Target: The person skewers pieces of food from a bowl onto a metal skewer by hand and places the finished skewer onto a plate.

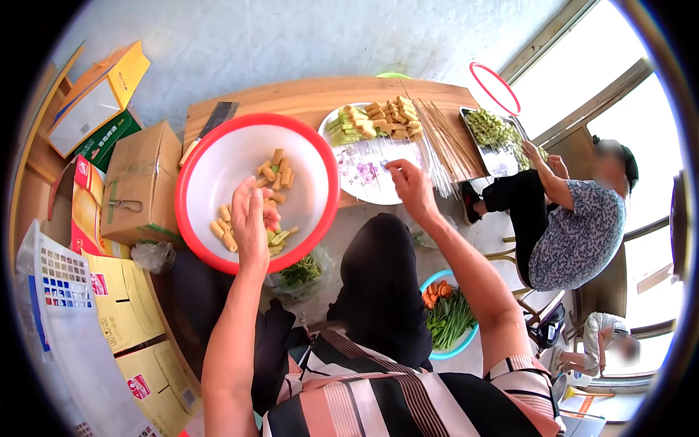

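Head view: red-rimmed basin [207, 167] lies under left hand [251, 218].

Your left hand [251, 218], fingers loosely apart, is over a white basin [211, 167] with a red rim, which holds short brown rolls [282, 175] and a few green pieces [278, 239]. Your right hand [397, 171], fingertips drawn together, is over the edge of a white plate [362, 166] bearing stacked green and brown food [399, 116]. Beside it, thin sticks [445, 131] lie on a wooden table [291, 95]. Further right, a seated person [582, 226] has hands near a tray [502, 167] of greens [491, 129].
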`<state>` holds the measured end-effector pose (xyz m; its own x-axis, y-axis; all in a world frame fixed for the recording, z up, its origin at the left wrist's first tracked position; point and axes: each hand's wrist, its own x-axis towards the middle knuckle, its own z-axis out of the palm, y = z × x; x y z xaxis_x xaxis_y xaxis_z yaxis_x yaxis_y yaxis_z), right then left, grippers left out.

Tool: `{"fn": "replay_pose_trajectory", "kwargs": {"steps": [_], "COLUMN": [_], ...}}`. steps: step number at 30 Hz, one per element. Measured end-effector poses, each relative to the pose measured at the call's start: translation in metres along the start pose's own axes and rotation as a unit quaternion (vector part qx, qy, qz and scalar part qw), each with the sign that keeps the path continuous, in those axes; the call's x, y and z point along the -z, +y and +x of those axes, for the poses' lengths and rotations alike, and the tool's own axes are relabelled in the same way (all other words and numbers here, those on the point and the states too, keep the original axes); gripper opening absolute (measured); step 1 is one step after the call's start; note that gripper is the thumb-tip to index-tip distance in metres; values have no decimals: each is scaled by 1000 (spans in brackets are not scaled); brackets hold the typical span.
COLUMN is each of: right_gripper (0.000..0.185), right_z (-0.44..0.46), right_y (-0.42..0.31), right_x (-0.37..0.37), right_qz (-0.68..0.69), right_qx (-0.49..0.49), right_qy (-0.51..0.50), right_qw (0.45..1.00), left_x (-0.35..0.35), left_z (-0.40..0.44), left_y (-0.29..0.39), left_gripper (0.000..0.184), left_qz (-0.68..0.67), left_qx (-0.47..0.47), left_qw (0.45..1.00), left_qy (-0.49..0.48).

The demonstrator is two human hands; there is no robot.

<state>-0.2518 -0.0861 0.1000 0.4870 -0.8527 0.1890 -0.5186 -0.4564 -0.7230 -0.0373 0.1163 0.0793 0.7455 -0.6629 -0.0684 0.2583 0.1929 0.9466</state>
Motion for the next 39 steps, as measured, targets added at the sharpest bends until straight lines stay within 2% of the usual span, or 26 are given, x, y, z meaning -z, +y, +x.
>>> {"fn": "replay_pose_trajectory", "kwargs": {"steps": [5, 13, 17, 19, 24, 25, 27, 29, 31, 33, 35, 37, 39], "right_gripper": [21, 25, 26, 25, 21, 20, 20, 22, 24, 25, 23, 22, 22], "right_z": [66, 122, 120, 112, 80, 75, 62, 53, 34, 16, 0, -10, -10], "right_y": [62, 106, 123, 119, 94, 100, 110, 151, 172, 214, 243, 250, 253], "right_x": [1, -17, -25, -22, 16, 26, 50, 70, 87, 89, 82, 70, 57], "right_qz": [-86, -184, -199, -170, -191, -176, -119, -106, -108, -159, -149, -103, -96], "right_qx": [8, -12, -24, -67, -31, -19, -68, -48, -177, -203, -256, -311, -325], "right_qy": [64, 94, 74, 0, 18, 43, 67, 96, 60, 40, 23, 15, 17], "right_qw": [994, 978, 977, 983, 981, 983, 988, 989, 976, 965, 955, 945, 941], "left_x": [-5, -6, -3, -3, 0, 1, 3, 4, 4, 2, 0, -1, -3], "left_z": [0, 2, 3, 4, 4, 4, 3, 4, 2, 2, 2, 3, 3], "left_y": [3, 0, -5, -7, -12, -14, -18, -21, -22, -22, -23, -28, -31], "left_gripper": [40, 34, 34, 34, 31, 31, 31, 31, 31, 30, 30, 29, 29], "left_qz": [2, 4, 8, 10, 2, 8, 17, 18, 29, 32, 41, 46, 55], "left_qx": [18, 46, 41, 40, 39, 36, 48, 37, 40, 44, 47, 57, 61], "left_qw": [1000, 998, 997, 997, 997, 998, 997, 998, 997, 997, 996, 996, 995], "left_qy": [-19, -51, -65, -66, -63, -57, -57, -48, -55, -57, -61, -56, -53]}}
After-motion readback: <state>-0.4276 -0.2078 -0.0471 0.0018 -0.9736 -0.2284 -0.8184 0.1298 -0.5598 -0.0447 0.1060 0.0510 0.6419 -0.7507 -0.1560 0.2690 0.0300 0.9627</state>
